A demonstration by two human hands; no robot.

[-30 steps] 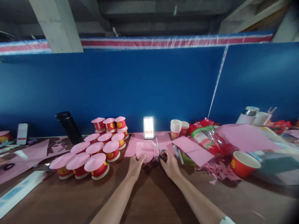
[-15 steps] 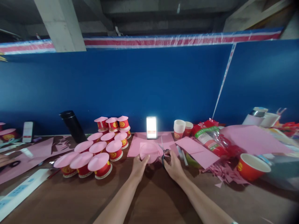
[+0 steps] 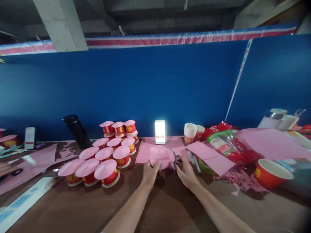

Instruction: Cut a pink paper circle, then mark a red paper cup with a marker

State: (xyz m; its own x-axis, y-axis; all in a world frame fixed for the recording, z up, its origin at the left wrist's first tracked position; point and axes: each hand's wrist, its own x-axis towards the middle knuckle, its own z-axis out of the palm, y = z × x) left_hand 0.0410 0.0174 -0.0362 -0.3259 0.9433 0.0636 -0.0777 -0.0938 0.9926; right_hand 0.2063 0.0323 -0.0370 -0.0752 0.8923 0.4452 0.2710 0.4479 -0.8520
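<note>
Just below the lit phone, my left hand pinches the lower edge of a round pink paper piece. My right hand is closed around the handles of dark scissors, whose blades point up and slightly left, to the right of the round paper. Behind both lies a pink sheet, flat on the brown table. Left of my hands stand several red cups with pink cone tops in rows.
A bright phone stands against the blue partition. A black bottle and a power strip are left. White cups, pink scraps, a plastic bag and a red bowl are right. Another person's hand holds scissors.
The view has shifted slightly, so the table items and both my hands appear a little farther right. My grip on the paper and scissors looks the same.
</note>
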